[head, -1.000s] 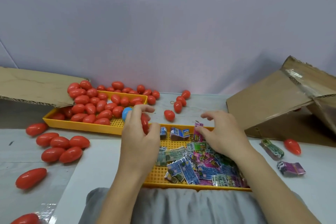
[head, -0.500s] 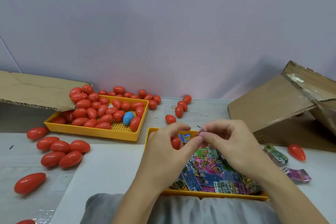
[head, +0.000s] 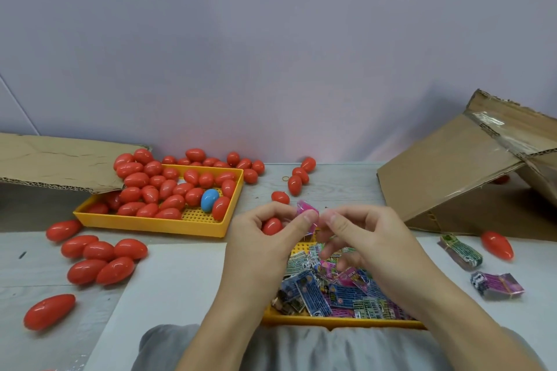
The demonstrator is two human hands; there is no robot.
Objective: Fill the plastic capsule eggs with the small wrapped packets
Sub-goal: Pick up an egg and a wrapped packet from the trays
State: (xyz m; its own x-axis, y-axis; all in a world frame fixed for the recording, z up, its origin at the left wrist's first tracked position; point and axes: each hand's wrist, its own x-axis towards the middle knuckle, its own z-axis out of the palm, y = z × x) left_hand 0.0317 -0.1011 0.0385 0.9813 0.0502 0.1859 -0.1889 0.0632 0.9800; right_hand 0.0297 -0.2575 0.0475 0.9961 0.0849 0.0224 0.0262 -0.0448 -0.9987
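1. Left hand (head: 265,238), centre of the frame: fingers curled round a glossy red egg (head: 272,226) in the palm, thumb and forefinger pinching one side of a crinkly pink packet (head: 307,215).
2. Right hand (head: 367,238), just right of it: thumb and forefinger closed narrow at the other side of the same packet, remaining fingers loosely bent above the lower tray; exact contact blurred.
3. Pink packet: shiny foil, small and roughly square, raised above the far edge of the near yellow tray (head: 337,324).
4. Near yellow tray, lower centre: rectangular plastic with a perforated grid floor, heaped with flat printed packets (head: 316,292) in blue, green and pink.
5. Far yellow tray (head: 168,224), centre left: same perforated plastic, loaded with smooth oval red eggs (head: 168,186) plus one blue egg (head: 209,200).
6. More red eggs loose on the pale wood-grain table (head: 337,180), left of the frame and behind the far tray.
7. Corrugated cardboard sheet (head: 60,159) at left, overlapping the far tray's corner; tilted cardboard box (head: 458,171) with taped flaps at right.
8. Right of the frame: two banded bundles, green (head: 461,253) and purple (head: 497,284), beside a single red egg (head: 497,245).
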